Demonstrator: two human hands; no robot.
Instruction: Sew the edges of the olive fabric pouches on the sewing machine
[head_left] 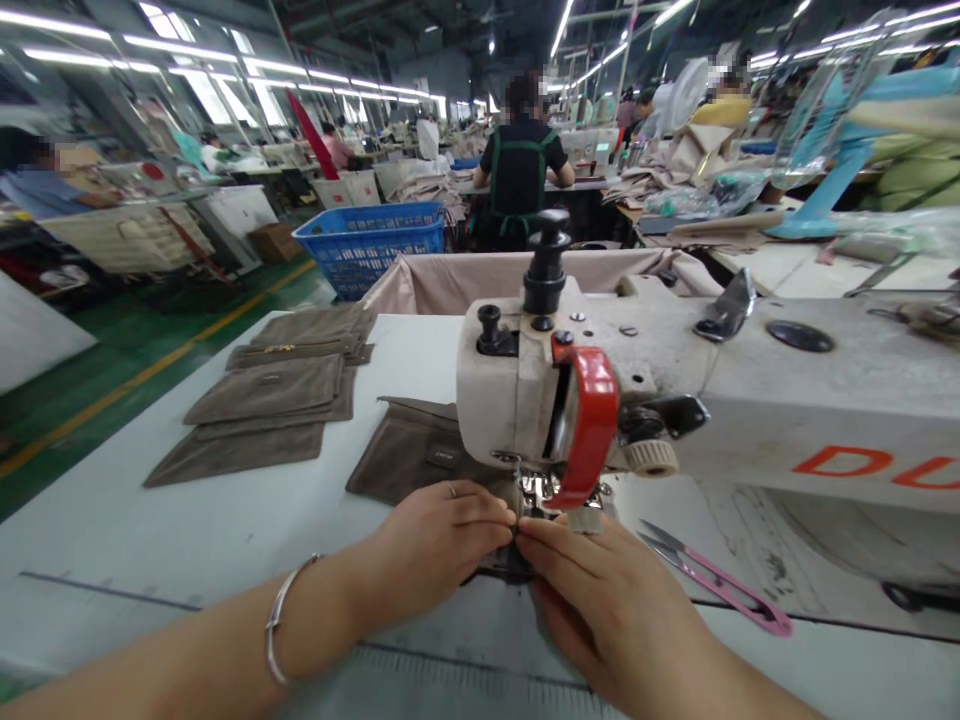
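Observation:
A dark grey-brown fabric piece [405, 455] with a small label lies on the table and runs under the head of the white sewing machine [495, 390]. My left hand [442, 540], a ring on one finger, pinches the fabric's edge just in front of the presser foot. Close against it, my right hand [592, 580] has its fingertips pressed on the same edge; its thumb is partly hidden. The needle area [536, 490] sits right behind my fingertips, partly covered by a red guard [592, 420].
Pink-handled thread snips [735, 590] lie right of my right hand. Stacked grey-brown fabric pouches [262, 390] rest at the table's left. Behind stand a fabric-lined bin [450, 285], a blue basket [375, 240] and a blue fan [825, 150]. A co-worker [525, 160] sits ahead.

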